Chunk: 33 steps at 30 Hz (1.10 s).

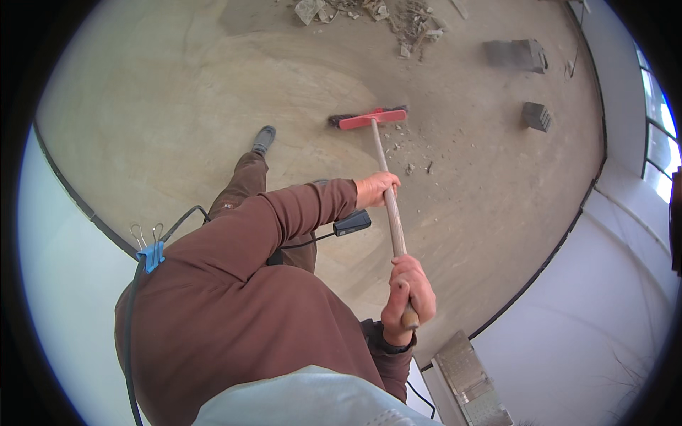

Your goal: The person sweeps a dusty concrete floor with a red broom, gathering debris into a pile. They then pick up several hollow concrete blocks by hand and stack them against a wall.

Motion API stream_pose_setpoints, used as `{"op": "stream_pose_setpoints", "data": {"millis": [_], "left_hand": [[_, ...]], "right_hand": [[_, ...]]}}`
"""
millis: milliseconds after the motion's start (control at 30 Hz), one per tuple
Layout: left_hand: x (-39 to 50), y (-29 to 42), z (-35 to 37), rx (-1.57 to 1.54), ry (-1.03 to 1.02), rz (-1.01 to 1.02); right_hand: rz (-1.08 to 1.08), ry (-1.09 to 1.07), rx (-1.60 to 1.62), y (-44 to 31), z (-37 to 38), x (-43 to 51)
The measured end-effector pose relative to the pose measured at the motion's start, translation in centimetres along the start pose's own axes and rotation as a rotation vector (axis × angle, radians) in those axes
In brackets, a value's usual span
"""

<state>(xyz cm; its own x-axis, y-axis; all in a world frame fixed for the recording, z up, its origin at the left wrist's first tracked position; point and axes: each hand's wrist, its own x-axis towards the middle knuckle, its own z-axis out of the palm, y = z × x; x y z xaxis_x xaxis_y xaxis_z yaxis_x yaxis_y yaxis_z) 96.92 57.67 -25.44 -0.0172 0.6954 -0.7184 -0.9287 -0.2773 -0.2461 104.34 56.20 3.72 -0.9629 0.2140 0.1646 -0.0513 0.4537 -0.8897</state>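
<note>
A push broom with a wooden handle (395, 223) slants away in front of me. Both of my hands are closed around it. My left hand (376, 189) grips partway down the shaft, and my right hand (413, 290) wraps the top end, where the rounded tip pokes out below the thumb. At the far end, the red broom head (373, 119) with dark bristles (341, 120) rests on the dusty floor (213, 90). Small crumbs of debris (410, 168) lie scattered right of the handle, on the near side of the head.
A heap of rubble (410, 24) lies at the far side. Two grey blocks (536, 117) (516, 55) stand at the right, near the white wall (581, 277). A metal box (466, 373) sits bottom right. A cable with a black device (351, 223) hangs at my front.
</note>
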Motion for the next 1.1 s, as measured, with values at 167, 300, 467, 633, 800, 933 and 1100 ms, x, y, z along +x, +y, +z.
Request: {"op": "stream_pose_setpoints", "data": {"millis": [167, 300, 467, 633, 800, 933, 1100], "left_hand": [[-5.1, -1.4, 3.1, -0.116, 0.009, 0.004], [-7.8, 1.5, -3.5, -0.198, 0.196, 0.218], [-11.1, 10.1, -20.9, -0.244, 0.449, 0.440], [-12.6, 12.5, -31.1, -0.167, 0.741, 0.391], [-1.8, -0.4, -21.2, 0.554, 0.331, 0.401], [6.7, -9.9, -7.2, 0.054, 0.247, 0.063], [6.3, -13.2, 2.1, -0.002, -0.009, -0.081]], "right_hand": [[-0.078, -0.075, 0.171, -3.2, -2.9, -0.3], [-0.050, -0.158, 0.376, -0.7, -3.5, -1.4], [-0.046, -0.297, 0.572, 10.2, 5.4, -2.2], [0.080, -0.336, 0.682, 14.9, 13.2, -5.1], [0.367, -0.128, 0.392, 12.6, -1.0, -9.8], [0.225, -0.006, 0.174, 7.9, -9.7, -9.4], [0.135, 0.018, -0.019, 2.6, -9.8, -6.8]]}}
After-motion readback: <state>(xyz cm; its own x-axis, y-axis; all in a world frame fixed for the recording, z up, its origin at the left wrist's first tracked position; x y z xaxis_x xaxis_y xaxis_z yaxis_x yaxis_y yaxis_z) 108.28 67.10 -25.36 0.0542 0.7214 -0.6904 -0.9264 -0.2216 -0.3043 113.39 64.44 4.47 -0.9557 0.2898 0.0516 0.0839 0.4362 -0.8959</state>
